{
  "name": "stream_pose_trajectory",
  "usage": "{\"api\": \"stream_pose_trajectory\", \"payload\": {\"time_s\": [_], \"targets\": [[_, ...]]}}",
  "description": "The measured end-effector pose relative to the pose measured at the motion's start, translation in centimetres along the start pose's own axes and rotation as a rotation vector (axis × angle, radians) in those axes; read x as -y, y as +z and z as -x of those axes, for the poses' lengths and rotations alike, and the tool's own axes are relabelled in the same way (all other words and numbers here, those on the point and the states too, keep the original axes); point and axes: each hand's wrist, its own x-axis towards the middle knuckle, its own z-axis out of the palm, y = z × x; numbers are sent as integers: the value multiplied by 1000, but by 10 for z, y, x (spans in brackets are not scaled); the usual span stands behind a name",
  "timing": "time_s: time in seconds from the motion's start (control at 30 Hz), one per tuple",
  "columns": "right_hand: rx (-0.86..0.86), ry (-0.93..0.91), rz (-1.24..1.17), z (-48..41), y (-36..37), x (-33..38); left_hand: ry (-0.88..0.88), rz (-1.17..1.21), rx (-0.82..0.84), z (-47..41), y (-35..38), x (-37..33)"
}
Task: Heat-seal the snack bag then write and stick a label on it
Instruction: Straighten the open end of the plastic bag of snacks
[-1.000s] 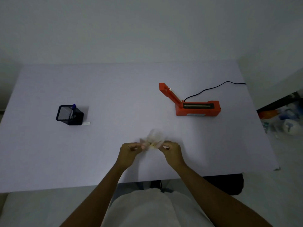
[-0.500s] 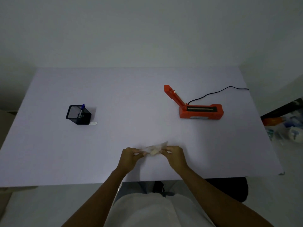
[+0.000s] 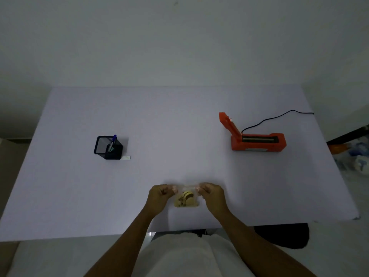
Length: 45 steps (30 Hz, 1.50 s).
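Observation:
A clear snack bag [image 3: 186, 198] with yellow-brown snacks inside lies near the front edge of the table. My left hand [image 3: 160, 195] pinches its top left corner, and my right hand [image 3: 210, 194] pinches its top right corner. An orange heat sealer [image 3: 257, 141] stands at the right with its lid raised. A black mesh pen holder [image 3: 107, 147] with a blue pen [image 3: 112, 142] sits at the left. A small white label strip [image 3: 126, 157] lies beside the holder.
The white table [image 3: 179, 126] stretches wide around these items. A black cord [image 3: 277, 118] runs from the sealer to the table's far right edge. Cluttered things lie on the floor at the right [image 3: 355, 154].
Both hands have lowered the bag from upright to flat on the table, with the snacks now showing toward me. The camera view shifted slightly.

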Motion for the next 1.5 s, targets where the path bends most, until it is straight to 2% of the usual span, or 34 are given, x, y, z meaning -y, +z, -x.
{"api": "stream_pose_trajectory", "payload": {"time_s": [0.23,0.43,0.67,0.87,1.1,1.23,1.5], "targets": [[44,157,-135,-24,17,25,-38,50,74,-30,-21,-2],[185,265,-197,-36,18,30,-114,93,123,-44,-22,8],[170,287,-96,-41,22,20,-115,54,149,-53,-20,11],[147,342,5,-43,17,9,-230,18,174,-62,-16,9],[80,263,149,-55,22,15,-164,-176,83,-69,-14,11],[96,297,239,-64,23,14,-233,-305,21,-73,-8,7],[90,393,424,-73,23,11,-391,-366,-37,-73,1,-7]]}}
